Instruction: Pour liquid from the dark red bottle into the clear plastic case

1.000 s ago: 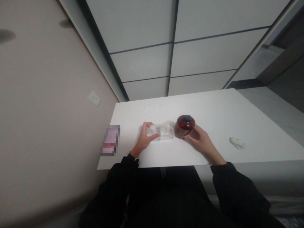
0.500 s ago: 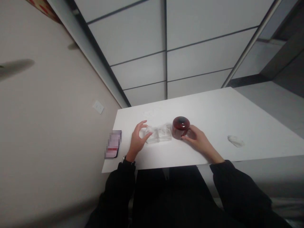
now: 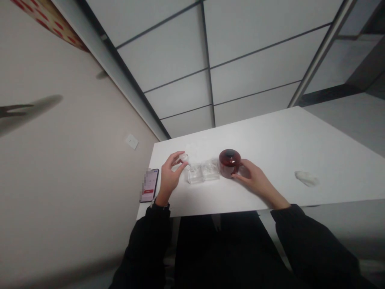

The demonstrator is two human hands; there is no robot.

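Between the thumb and fingertips of my left hand [image 3: 172, 174] is a small clear round piece [image 3: 184, 157], held just above the table; I cannot tell whether it is a lid or a stopper. Two clear square containers, the left container [image 3: 195, 176] and the right container [image 3: 211, 171], stand side by side to the right of that hand. Beside them sits a dark red-brown glass jar [image 3: 229, 164] with a black disc on top, upright on the table. My right hand [image 3: 252, 176] grips its right side with thumb and fingers.
A phone [image 3: 149, 185] with a lit screen lies at the left edge of the white table [image 3: 270, 136]. To the right is a crumpled white tissue-like thing [image 3: 306, 178]. The wall [image 3: 90, 180] with a socket [image 3: 131, 141] borders the left; panelled white doors [image 3: 255, 76] rise behind.
My left hand has closed on the small clear round piece and lifted it up and left from the left container. My right hand stays on the jar. The camera view has shifted slightly.
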